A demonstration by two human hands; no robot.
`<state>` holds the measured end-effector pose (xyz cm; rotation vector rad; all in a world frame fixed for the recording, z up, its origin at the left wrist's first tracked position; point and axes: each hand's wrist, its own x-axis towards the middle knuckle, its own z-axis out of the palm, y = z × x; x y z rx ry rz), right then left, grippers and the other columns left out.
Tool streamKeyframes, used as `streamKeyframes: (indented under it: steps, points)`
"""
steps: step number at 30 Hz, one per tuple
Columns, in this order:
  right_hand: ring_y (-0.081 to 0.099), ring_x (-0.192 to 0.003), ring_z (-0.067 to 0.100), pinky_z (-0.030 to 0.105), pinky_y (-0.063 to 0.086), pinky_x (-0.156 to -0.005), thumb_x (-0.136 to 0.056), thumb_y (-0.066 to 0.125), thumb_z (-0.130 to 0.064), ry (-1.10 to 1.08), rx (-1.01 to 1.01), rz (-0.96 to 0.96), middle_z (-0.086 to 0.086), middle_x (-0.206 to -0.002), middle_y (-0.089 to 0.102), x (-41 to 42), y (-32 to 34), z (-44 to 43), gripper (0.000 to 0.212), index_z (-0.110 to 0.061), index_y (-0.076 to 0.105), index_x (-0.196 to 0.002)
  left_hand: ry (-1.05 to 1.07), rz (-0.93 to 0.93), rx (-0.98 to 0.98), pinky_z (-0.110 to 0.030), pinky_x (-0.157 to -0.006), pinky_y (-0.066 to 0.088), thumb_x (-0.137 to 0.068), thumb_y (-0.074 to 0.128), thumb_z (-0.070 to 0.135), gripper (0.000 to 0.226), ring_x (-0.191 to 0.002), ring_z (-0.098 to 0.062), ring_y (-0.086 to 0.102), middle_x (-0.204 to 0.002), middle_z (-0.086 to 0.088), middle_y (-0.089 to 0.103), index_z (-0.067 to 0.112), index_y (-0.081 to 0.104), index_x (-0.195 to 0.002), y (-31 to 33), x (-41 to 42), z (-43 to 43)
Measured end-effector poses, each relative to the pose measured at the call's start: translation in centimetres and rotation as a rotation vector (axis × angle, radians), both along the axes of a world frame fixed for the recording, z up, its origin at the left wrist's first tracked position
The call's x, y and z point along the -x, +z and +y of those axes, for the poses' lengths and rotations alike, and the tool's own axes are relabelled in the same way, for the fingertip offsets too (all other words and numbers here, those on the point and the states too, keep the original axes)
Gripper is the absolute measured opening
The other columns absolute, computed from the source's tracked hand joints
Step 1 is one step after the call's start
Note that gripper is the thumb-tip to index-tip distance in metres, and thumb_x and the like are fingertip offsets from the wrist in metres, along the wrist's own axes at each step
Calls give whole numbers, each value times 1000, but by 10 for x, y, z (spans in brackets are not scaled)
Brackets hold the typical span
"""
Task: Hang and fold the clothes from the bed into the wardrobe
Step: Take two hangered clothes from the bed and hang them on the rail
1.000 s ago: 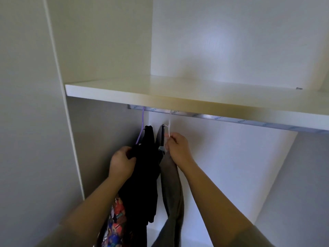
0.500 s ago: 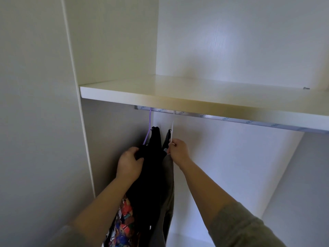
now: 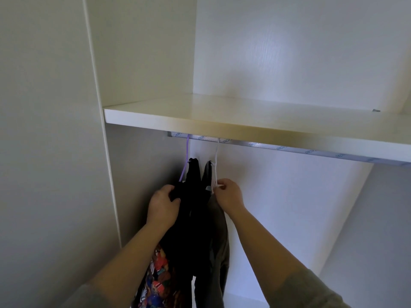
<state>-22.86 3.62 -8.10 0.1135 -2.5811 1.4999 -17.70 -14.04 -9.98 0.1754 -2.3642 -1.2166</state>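
Both of your arms reached forward and up into the wardrobe (image 3: 289, 196), forearms bare, with the grey sleeves (image 3: 311, 290) bunched near the elbows at the bottom of the view. Your left hand (image 3: 163, 207) was raised with its back toward the camera and the wrist bent slightly inward, and its fingers (image 3: 172, 192) were curled round a bunch of cloth at the shoulder of the black garment (image 3: 191, 230). That garment hung on the purple hanger (image 3: 185, 165), whose hook sat over the metal rail (image 3: 244, 143) fixed under the shelf (image 3: 222, 121). Your right hand (image 3: 229, 195) was just beside it on the other side of the clothes, knuckles up and the wrist nearly straight. Its thumb and forefinger pinched the white hanger (image 3: 215, 161) low down, where it met the top of the grey garment (image 3: 219, 236), and the other fingers were tucked loosely behind. The white hanger's hook also sat on the rail, near the purple one and a little to its right. The black and grey garments hung touching each other between your two hands, close to the left end of the rail. A patterned garment (image 3: 158, 278) showed below your left forearm, and what it hung from could not be seen.
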Motion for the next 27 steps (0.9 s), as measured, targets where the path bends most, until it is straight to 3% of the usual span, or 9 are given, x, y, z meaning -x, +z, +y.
streamKeyframes:
  steps: [3, 7, 10, 13, 18, 22, 25, 27]
  points:
    - [58, -72, 4, 12, 41, -54, -89, 61, -16, 28, -18, -13, -6, -87, 64, -13, -8, 4, 32, -15, 58, -120, 2, 7, -11, 2, -55, 36, -85, 63, -2, 23, -64, 4, 45, -88, -2, 62, 3, 66, -107, -1, -1, 1]
    - [53, -65, 0, 3, 41, -47, -89, 59, -10, -33, -30, 34, -7, -84, 62, -28, -18, 7, 28, -14, 59, -117, -6, -17, -9, 0, -55, 36, -85, 62, -1, 25, -71, -5, 50, -101, -12, 64, 4, 64, -110, -2, -5, 2]
    - [63, -82, 11, 3, 41, -56, -89, 59, -12, -53, -45, 84, -4, -92, 61, -39, -19, 8, 35, -13, 56, -124, -5, -28, -13, -7, -68, 38, -85, 63, 3, 33, -89, -13, 55, -111, -11, 61, 8, 61, -117, -6, -14, 6]
    - [61, -94, 13, 12, 45, -70, -89, 63, -22, -77, -46, 111, -1, -115, 60, -51, -19, 9, 46, -18, 51, -134, 22, 1, -10, -19, -75, 40, -84, 67, 9, 41, -88, -11, 55, -113, -8, 59, 12, 58, -123, -10, -27, 9]
    - [57, -84, 0, 1, 42, -59, -88, 68, -27, -38, 48, 208, -10, -105, 58, -76, -16, 19, 28, -32, 55, -112, 73, 56, -36, -3, -63, 38, -82, 72, 12, 41, -79, 0, 54, -112, -2, 58, 15, 60, -121, -17, -50, 19]
    - [60, -83, 6, 5, 46, -63, -86, 69, -16, 77, 141, 235, -10, -95, 60, -89, -8, 33, 32, -43, 52, -90, 156, 97, -61, -1, -64, 37, -81, 72, 13, 37, -79, 2, 56, -108, 4, 59, 17, 63, -117, -9, -69, 33]
    - [61, -87, 13, 14, 49, -71, -84, 68, -6, 169, 187, 197, -1, -97, 62, -88, -6, 45, 30, -25, 61, -106, 250, 124, -63, 3, -63, 37, -81, 72, 14, 33, -77, 8, 52, -101, 8, 56, 18, 65, -114, -1, -85, 50]
    - [61, -87, 5, 8, 46, -72, -84, 67, -3, 224, 230, 169, -2, -100, 64, -88, -6, 52, 38, -16, 60, -119, 300, 119, -93, 0, -68, 38, -82, 71, 14, 32, -81, 4, 56, -102, 6, 61, 18, 65, -113, 2, -97, 65]
